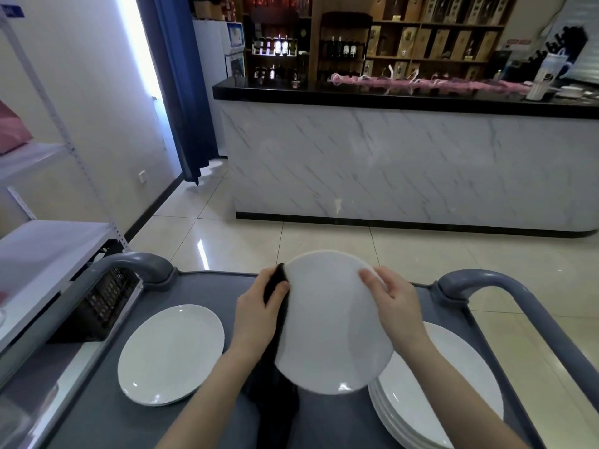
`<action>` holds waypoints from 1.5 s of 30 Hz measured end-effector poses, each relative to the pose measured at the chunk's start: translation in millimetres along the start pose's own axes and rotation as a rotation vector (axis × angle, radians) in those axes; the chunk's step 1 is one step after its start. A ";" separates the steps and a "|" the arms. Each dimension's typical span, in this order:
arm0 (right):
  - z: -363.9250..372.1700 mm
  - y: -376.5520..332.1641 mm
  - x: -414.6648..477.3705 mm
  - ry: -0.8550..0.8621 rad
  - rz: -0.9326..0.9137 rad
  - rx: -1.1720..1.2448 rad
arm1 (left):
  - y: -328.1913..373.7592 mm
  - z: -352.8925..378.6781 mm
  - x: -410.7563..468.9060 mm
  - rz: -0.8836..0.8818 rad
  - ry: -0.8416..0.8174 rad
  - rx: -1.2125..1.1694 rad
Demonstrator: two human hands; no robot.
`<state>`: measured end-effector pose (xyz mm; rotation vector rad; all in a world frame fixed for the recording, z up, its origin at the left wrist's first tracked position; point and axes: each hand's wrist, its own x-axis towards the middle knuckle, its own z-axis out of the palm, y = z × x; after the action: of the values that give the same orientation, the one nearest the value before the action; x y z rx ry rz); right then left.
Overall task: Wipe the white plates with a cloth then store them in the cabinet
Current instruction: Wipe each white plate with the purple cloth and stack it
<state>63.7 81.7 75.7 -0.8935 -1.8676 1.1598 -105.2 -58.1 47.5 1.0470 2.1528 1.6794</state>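
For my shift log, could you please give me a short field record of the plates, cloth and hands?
held plate: raised over cart, in both hands
left hand: holds black cloth at its left rim
right hand: grips its right rim
left plate: flat on cart
plate stack: on cart, right side

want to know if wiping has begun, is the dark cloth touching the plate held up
Touching. The head view shows the left hand holding the dark cloth against the left rim of the held plate, with no gap.
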 end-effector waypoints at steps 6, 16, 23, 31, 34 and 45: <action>15.0 6.1 -21.9 0.255 0.088 0.164 | -9.8 8.0 -13.2 -0.099 0.118 -0.084; 1.3 -5.6 -9.3 -0.197 -0.076 -0.158 | 14.9 -6.5 22.8 0.182 -0.329 0.167; 23.6 5.0 -28.3 0.333 0.119 0.157 | -9.6 6.7 1.3 -0.175 0.119 -0.066; -10.5 2.0 -6.2 -0.037 0.001 -0.072 | -9.8 -9.9 5.5 -0.055 0.079 -0.063; -17.0 -11.7 18.7 -0.365 -0.060 -0.314 | 4.6 -11.3 11.4 0.075 -0.133 0.057; 5.2 -0.2 3.1 -0.027 0.030 0.043 | -6.8 2.0 2.1 -0.063 0.059 -0.016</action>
<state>57.7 82.2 75.1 -0.8891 -1.8492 1.2318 -108.3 -55.9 41.1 0.9259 2.1812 1.7163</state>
